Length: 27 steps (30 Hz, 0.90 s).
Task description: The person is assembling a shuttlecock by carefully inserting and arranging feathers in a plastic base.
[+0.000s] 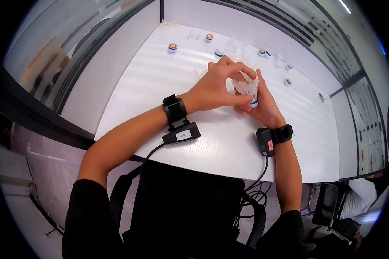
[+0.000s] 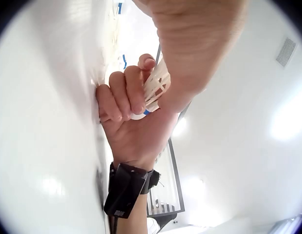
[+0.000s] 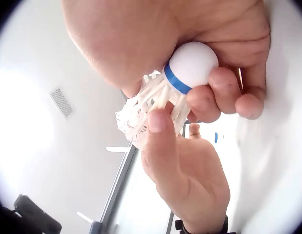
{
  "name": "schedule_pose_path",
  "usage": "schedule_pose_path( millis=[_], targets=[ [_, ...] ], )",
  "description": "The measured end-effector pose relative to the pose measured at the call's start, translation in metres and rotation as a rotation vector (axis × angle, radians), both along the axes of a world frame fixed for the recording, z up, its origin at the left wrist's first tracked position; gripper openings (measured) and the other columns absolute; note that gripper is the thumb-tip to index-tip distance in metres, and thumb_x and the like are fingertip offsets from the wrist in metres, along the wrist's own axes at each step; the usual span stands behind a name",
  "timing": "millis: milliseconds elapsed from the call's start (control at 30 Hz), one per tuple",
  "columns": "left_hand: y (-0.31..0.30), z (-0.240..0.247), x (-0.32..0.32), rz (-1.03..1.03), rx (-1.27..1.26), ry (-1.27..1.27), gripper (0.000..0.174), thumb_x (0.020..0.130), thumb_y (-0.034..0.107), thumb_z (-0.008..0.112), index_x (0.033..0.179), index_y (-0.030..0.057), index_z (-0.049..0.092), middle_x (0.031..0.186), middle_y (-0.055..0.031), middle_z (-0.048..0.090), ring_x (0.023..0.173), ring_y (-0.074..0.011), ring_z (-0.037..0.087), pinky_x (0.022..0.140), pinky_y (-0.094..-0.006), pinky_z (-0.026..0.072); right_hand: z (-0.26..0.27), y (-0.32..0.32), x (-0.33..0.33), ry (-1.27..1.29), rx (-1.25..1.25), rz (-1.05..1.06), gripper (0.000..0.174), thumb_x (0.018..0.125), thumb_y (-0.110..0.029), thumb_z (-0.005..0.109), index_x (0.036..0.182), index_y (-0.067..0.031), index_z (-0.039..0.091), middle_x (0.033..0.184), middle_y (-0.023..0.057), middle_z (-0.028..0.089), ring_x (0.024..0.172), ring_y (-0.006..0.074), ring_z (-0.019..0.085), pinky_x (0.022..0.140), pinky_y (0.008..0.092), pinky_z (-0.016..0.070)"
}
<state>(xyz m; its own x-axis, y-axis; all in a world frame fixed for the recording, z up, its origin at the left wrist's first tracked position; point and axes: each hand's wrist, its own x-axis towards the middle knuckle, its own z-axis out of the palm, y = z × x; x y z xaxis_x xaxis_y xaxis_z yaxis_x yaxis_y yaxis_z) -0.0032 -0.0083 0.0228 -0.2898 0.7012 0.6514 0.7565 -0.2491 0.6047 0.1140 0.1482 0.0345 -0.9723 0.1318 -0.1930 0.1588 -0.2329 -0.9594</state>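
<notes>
White feather shuttlecock (image 1: 247, 88) with rounded white base and blue band; held in both hands, just above and right of centre in the head view.
Right hand (image 1: 266, 105): grip closed on the shuttlecock, fingers curled against its base. Left hand (image 1: 216, 85): grip also closed on it, thumb against the feathers. Smooth white bench (image 1: 212, 140): beneath the hands. Further white, blue-banded shuttlecocks with orange-marked round ends (image 1: 172, 47): spaced along the bench, upper left of centre to upper right.
</notes>
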Motion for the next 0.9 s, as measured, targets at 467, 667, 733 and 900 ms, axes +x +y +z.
schedule_pose_path(
  millis=[467,667,733,900],
  targets=[
    [0.001,-0.004,0.009,0.057,-0.069,-0.086,0.049,0.076,0.032,0.083,0.117,0.0137,0.065,0.094,0.0026,0.075,0.115,-0.0192,0.047,0.108,-0.0436,0.0259,-0.003,-0.003,-0.002,0.057,0.058,-0.065,0.060,0.106,-0.063,0.035,0.115,-0.0093,0.059,0.083,0.0016,0.062,0.068,0.0111,0.059,0.055,0.0272,0.0453],
    [0.004,-0.006,0.009,0.039,-0.079,-0.192,0.053,0.075,0.030,0.087,0.119,0.0106,0.065,0.097,-0.0031,0.073,0.115,-0.0195,0.047,0.103,-0.0391,0.0391,-0.002,-0.001,-0.002,0.087,0.046,-0.031,0.056,0.107,-0.060,0.038,0.116,-0.0097,0.060,0.086,0.0021,0.064,0.070,0.0109,0.059,0.057,0.0266,0.0467],
    [0.003,-0.005,0.010,0.074,-0.090,-0.156,0.053,0.075,0.028,0.087,0.120,0.0097,0.065,0.097,-0.0048,0.072,0.116,-0.0197,0.047,0.101,-0.0369,0.0426,-0.005,-0.002,-0.001,0.068,0.054,-0.052,0.056,0.106,-0.060,0.040,0.117,-0.0093,0.061,0.087,0.0009,0.064,0.071,0.0103,0.059,0.060,0.0275,0.0479],
    [0.002,-0.004,0.010,0.072,-0.107,-0.140,0.055,0.073,0.027,0.086,0.119,0.0085,0.065,0.103,-0.0082,0.070,0.117,-0.0210,0.050,0.103,-0.0377,0.0412,-0.005,0.000,-0.001,0.050,0.061,-0.053,0.053,0.106,-0.059,0.043,0.117,-0.0105,0.062,0.089,0.0000,0.064,0.075,0.0098,0.059,0.063,0.0275,0.0484]
  ],
)
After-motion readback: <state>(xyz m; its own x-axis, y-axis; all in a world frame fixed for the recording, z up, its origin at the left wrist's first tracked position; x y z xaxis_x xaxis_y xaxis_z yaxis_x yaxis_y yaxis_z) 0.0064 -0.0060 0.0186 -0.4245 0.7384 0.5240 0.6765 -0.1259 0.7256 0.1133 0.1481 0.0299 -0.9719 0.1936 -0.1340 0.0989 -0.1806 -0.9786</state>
